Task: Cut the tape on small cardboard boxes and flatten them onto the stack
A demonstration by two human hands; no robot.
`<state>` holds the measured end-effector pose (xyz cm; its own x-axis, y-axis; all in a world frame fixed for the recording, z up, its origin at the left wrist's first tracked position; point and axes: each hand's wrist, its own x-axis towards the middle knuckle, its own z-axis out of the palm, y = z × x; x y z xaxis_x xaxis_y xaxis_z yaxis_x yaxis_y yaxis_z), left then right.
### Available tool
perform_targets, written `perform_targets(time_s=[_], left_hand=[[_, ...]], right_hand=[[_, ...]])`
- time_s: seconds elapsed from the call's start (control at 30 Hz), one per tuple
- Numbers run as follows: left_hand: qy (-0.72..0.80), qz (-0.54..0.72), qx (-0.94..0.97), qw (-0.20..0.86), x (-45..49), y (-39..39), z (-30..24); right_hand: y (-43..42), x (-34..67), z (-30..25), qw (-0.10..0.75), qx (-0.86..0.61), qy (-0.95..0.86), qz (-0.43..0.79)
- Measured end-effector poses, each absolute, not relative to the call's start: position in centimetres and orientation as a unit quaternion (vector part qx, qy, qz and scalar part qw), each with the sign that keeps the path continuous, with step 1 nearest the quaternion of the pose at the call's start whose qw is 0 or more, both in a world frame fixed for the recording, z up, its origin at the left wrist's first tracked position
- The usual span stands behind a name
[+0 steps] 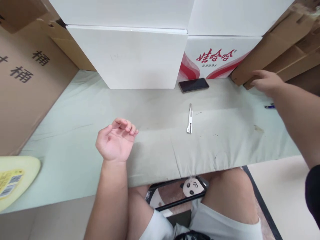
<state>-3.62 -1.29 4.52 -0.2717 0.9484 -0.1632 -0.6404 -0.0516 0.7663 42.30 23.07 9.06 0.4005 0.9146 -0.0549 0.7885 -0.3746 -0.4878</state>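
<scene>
My left hand [117, 141] is raised over the left half of the cloth-covered table [155, 130], palm up, its fingers loosely curled and nothing in it. On the far right, my right hand [267, 81] reaches forward beside the brown cardboard boxes [270, 50]; its thumb and finger look apart, and nothing shows between them. A slim silver utility knife [190, 119] lies between the two hands. Behind it is a dark smartphone [193, 85], lying flat. Part of a blue pen-like object [269, 107] shows beside my right forearm, which hides the rest.
White cartons [145, 56] are stacked along the back, one carton [217, 56] bearing red print. A large brown carton [32, 86] stands at left. A pale yellow container [20, 180] with a label lies at the front left edge. My knees are under the table's front edge.
</scene>
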Motion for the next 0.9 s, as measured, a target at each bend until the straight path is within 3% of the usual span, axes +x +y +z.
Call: perform_targets(time_s=[0.23, 0.43, 0.67, 0.9], left_hand=[[0.366, 0.712, 0.196, 0.566, -4.2, -1.6, 4.8], [0.347, 0.734, 0.191, 0.551, -5.0, -2.9, 5.5], [0.311, 0.767, 0.174, 0.534, -7.4, -4.8, 5.8], [0.262, 0.810, 0.115, 0.512, -10.4, -6.1, 5.4]], right_hand=[[21.9, 41.4, 9.5, 0.102, -0.792, -0.558, 0.227], [19.1, 37.8, 10.7, -0.063, -0.734, -0.626, 0.256], [16.3, 25.4, 12.9, -0.215, -0.518, -0.807, 0.186], [13.8, 9.6, 13.4, -0.229, -0.281, -0.925, 0.111]])
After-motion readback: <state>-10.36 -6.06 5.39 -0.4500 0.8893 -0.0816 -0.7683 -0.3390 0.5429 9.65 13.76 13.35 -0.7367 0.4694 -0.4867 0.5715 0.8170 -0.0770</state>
